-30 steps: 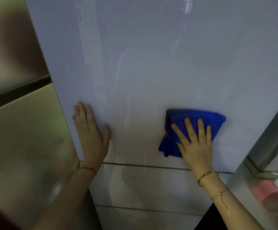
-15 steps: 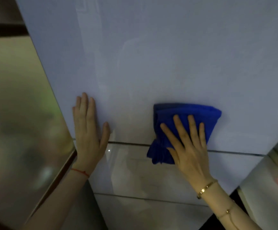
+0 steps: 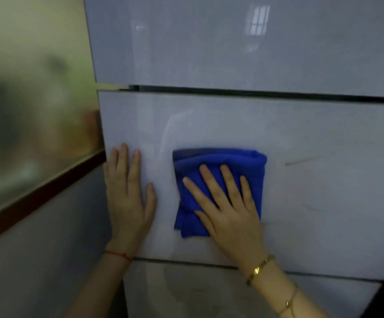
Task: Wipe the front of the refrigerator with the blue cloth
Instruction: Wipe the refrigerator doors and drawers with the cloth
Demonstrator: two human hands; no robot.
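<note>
The glossy pale grey refrigerator front [image 3: 312, 145] fills most of the view, split by dark horizontal seams into an upper door, a middle drawer panel and a lower panel. A folded blue cloth [image 3: 223, 161] lies flat against the middle panel. My right hand [image 3: 230, 210] presses on the cloth with fingers spread, covering its lower right part. My left hand [image 3: 126, 200] rests flat and empty on the same panel, near the refrigerator's left edge, a short gap left of the cloth.
Left of the refrigerator is a blurred yellowish wall [image 3: 32, 88] with a dark red-brown strip [image 3: 39, 198] running diagonally, and grey surface below it. A faint smear mark [image 3: 301, 161] shows on the middle panel right of the cloth.
Both hands and the cloth have come down from the upper door across the seam onto the middle panel; the view has dropped with them.
</note>
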